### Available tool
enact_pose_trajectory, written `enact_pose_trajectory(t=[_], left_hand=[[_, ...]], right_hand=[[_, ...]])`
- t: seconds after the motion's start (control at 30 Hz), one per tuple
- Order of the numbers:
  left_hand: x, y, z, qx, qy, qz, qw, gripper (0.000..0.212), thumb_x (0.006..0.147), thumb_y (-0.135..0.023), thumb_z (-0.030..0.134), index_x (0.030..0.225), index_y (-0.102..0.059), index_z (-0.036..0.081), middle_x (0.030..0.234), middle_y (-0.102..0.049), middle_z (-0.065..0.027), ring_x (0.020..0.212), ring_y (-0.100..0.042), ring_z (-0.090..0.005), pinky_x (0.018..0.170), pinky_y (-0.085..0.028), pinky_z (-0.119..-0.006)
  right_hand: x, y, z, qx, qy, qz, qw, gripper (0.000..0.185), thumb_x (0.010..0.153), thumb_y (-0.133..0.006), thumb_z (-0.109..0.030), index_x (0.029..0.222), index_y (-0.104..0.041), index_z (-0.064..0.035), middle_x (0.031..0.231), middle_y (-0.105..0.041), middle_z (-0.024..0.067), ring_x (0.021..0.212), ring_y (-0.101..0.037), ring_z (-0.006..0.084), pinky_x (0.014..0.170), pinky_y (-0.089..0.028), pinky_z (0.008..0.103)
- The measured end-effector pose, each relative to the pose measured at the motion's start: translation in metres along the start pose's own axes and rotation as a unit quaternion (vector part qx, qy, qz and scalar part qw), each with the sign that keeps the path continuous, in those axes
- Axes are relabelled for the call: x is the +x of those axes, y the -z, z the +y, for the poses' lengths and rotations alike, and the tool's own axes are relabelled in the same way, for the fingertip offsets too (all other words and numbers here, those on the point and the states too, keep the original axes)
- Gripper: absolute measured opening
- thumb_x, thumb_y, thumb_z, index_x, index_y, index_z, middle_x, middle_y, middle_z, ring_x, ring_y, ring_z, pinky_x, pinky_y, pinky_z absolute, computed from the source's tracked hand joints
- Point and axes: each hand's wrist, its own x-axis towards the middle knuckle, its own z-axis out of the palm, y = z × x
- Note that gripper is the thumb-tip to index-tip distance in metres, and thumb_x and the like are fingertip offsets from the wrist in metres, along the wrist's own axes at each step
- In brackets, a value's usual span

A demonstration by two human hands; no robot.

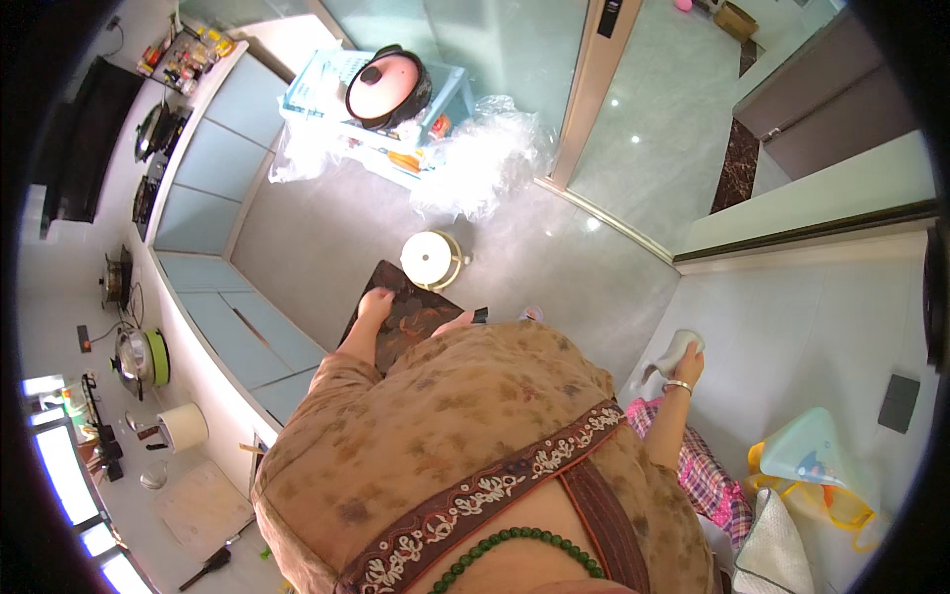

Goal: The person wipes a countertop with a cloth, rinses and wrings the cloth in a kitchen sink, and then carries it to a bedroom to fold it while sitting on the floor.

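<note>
My right hand, with a bracelet at the wrist, is stretched out to the right. It grips a pale greyish-white cloth, which hangs in folds beside the white wall. My left hand is lowered on the other side with its fingers curled in; I see nothing in it. Below that hand, a dark floor mat with a brownish pattern lies by the cabinets. One foot in a slipper with a black strap shows at the mat's edge.
A white round stool stands ahead. Behind it, a light-blue plastic rack carries a lidded pot, with clear plastic bags beside it. The counter runs along the left. Plaid fabric and a white towel hang right.
</note>
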Motion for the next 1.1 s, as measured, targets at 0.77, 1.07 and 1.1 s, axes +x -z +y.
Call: enact_pose_trajectory(t=[0.77,1.07,1.1], left_hand=[[0.016,0.014,0.072,-0.12,-0.004,-0.093,0.988,0.019,0.082,-0.057,0.02,0.09,-0.06,0.003,0.064,-0.057,-0.0028,0.048,-0.052,-0.0104,0.041,-0.039,-0.023],[0.07,-0.02,0.154,-0.071,-0.059,-0.222,0.971,0.022,0.083,-0.055,0.024,0.094,-0.059,0.006,0.068,-0.058,-0.0023,0.052,-0.053,-0.0102,0.044,-0.04,-0.022],[0.075,-0.026,0.16,-0.063,-0.068,-0.226,0.97,0.022,0.082,-0.055,0.024,0.095,-0.059,0.006,0.068,-0.058,-0.0023,0.052,-0.053,-0.0101,0.044,-0.04,-0.022]], right_hand=[[0.024,-0.012,0.036,-0.13,0.006,-0.002,0.991,0.036,0.082,-0.052,-0.029,0.094,-0.057,0.0046,0.088,-0.061,0.0187,0.079,-0.058,0.0284,0.072,-0.044,0.036],[0.006,0.018,0.057,-0.2,0.005,0.079,0.976,0.034,0.084,-0.05,-0.027,0.096,-0.056,0.0038,0.087,-0.061,0.0175,0.079,-0.059,0.026,0.069,-0.045,0.0357],[0.001,0.015,0.048,-0.172,-0.001,0.103,0.98,0.035,0.083,-0.05,-0.028,0.095,-0.057,0.0041,0.086,-0.062,0.0176,0.078,-0.06,0.026,0.068,-0.045,0.0359]])
